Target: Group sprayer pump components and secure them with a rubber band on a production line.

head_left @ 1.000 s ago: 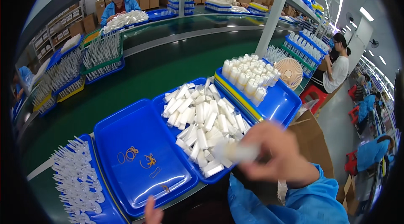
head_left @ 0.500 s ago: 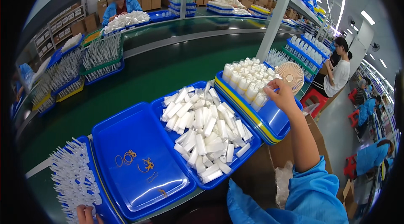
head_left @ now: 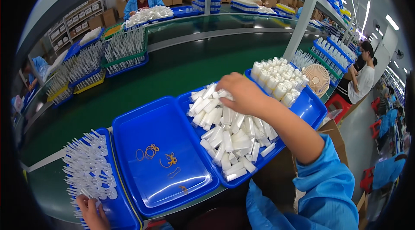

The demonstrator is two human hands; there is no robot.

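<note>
Over a heap of white pieces in clear wrapping (head_left: 233, 139) in a blue tray (head_left: 276, 147), my right hand (head_left: 246, 94) bends down at the far end. Its thumb and fingers close around one white wrapped piece, partly hidden by the hand. At the lower left, my left hand (head_left: 93, 215) is at the near end of a tray of translucent plastic pieces with thin stems (head_left: 90, 165). Its fingertips pinch one of these stemmed pieces. Between the two sits a blue tray (head_left: 160, 122) holding several loose rubber bands (head_left: 170, 159).
Upright white rolls in clear sleeves (head_left: 279, 79) fill part of a tray at right, beside a round beige fan (head_left: 316, 79). A metal post (head_left: 302, 25) rises behind. Across the green bench (head_left: 181, 66) stand stacked trays (head_left: 125, 50). Co-workers sit beyond and at right.
My right hand has moved left from the upright rolls to the wrapped heap. My left hand stays by the stemmed pieces, a little farther into view. The whole view has shifted slightly.
</note>
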